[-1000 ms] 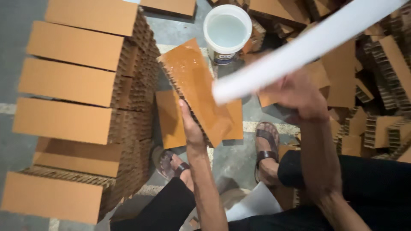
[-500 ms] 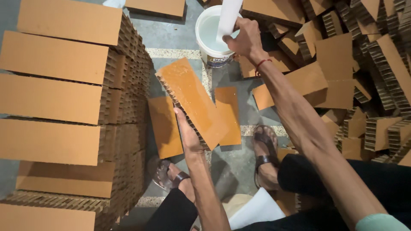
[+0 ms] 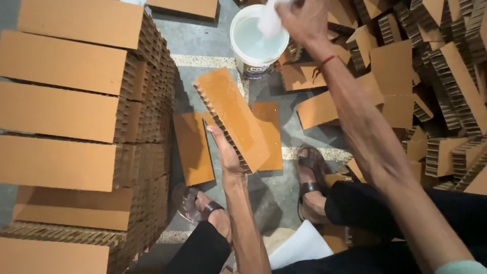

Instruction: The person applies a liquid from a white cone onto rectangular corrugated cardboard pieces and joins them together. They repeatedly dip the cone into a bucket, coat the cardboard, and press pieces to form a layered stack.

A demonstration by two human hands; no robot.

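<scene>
Far left: tall stacks of brown honeycomb cardboard blocks point(image 3: 76, 111) along floor's left edge. Flat brown cardboard sheets point(image 3: 193, 147) on grey concrete floor point(image 3: 203, 40) at centre. Left hand point(image 3: 227, 155), fingers closed on lower edge of glossy brown honeycomb cardboard slab point(image 3: 233, 119), tilted above floor. Top centre: white plastic bucket of pale liquid point(image 3: 256, 43). Right hand point(image 3: 304, 20) over bucket rim, fingers clamped round white tool point(image 3: 269, 20), blurred. Right: loose honeycomb offcuts point(image 3: 431, 76) heaped.

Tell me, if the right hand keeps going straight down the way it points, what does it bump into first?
Probably the white liquid in the white bucket. The right hand dips a white applicator over it; depth is hard to judge.
</scene>
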